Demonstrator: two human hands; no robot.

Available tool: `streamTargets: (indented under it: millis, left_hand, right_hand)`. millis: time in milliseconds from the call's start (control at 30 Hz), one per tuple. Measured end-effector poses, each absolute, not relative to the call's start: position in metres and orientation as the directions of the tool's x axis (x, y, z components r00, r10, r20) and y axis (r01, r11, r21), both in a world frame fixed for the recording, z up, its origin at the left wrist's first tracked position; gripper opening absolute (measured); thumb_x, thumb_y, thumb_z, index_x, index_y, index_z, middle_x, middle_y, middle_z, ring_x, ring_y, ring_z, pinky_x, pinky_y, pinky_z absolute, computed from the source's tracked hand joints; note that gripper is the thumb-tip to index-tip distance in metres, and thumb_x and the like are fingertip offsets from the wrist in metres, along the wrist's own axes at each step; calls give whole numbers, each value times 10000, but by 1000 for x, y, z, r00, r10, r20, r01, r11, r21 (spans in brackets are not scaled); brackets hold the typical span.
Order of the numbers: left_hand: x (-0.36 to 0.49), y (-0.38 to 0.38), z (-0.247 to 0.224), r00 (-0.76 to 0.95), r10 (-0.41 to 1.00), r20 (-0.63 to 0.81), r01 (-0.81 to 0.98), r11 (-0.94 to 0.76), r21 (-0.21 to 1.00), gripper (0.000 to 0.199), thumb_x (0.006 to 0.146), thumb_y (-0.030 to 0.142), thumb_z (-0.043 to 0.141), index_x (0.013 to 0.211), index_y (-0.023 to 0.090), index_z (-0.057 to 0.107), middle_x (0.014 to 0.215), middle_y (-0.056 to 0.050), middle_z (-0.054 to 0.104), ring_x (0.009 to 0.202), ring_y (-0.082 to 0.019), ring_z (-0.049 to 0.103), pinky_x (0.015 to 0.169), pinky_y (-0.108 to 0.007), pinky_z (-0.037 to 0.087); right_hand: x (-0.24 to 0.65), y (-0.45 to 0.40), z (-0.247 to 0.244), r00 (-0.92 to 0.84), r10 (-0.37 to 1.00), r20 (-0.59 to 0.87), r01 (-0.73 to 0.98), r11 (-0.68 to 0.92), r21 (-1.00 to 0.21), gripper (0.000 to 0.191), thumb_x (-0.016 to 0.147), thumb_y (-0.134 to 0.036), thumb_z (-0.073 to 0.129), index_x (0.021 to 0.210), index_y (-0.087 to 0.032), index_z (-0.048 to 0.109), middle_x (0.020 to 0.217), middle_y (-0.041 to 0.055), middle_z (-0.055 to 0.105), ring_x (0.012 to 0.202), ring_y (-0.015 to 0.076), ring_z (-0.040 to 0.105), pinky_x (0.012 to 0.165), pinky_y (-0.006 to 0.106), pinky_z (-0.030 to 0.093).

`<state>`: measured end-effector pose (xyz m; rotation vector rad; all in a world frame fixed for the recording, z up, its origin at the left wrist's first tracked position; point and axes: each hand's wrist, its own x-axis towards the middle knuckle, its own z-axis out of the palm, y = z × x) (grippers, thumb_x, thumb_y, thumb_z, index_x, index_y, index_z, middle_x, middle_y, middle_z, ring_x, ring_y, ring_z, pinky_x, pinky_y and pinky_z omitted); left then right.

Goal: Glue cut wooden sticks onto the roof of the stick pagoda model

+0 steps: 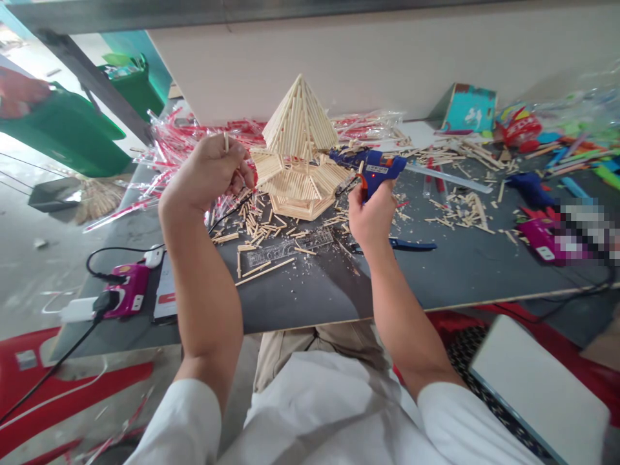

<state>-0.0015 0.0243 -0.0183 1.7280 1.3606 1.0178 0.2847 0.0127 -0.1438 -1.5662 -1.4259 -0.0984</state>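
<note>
A pagoda-like model (300,123) built of thin wooden sticks stands on the dark table, with a pointed roof above a wider, many-sided tier and base. My right hand (372,210) is wrapped round a blue hot glue gun (382,168) with a clear glue stick (448,176) jutting from its back. The gun's nozzle points left at the model's right side; whether it touches cannot be seen. Left of the roof, my left hand (217,165) pinches a short wooden stick (226,142), mostly hidden by the fingers. Cut stick pieces (261,219) lie below the model.
A clear ruler (290,248) lies in front of the model, and a dark blue tool (411,245) is near my right wrist. Purple power strips (128,290) with cables sit at both sides. Plastic-wrapped sticks (169,139) and a pale panel (387,58) are behind.
</note>
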Motion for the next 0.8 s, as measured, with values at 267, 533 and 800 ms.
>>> streamTargets:
  millis: [267,533,800]
  left_hand:
    - [-2,26,-20,131,978,160,426,-201,882,224,1024,172,453,808,213,495,599,-14,669,397,-70,473,415,-243,337]
    - [-3,26,-19,143,976,165,433,-212,876,278,1020,166,463,746,206,483,617,-38,673,420,-67,471,426,-234,362]
    - [-5,26,-20,142,975,169,432,-215,876,253,1023,183,467,773,214,496,611,-32,672,432,-66,479,445,-236,372]
  right_hand:
    - [287,13,-143,309,711,632,813,148,-564,296,898,-344,478,1135,-166,483,848,108,677,729,252,687,745,406,568]
    - [289,10,-140,305,712,632,823,136,-551,315,897,-340,458,1144,-148,490,865,127,674,774,293,701,766,456,565]
    - [290,9,-138,317,672,670,841,127,-526,224,880,-318,494,1067,-196,515,802,79,697,698,246,696,698,392,564]
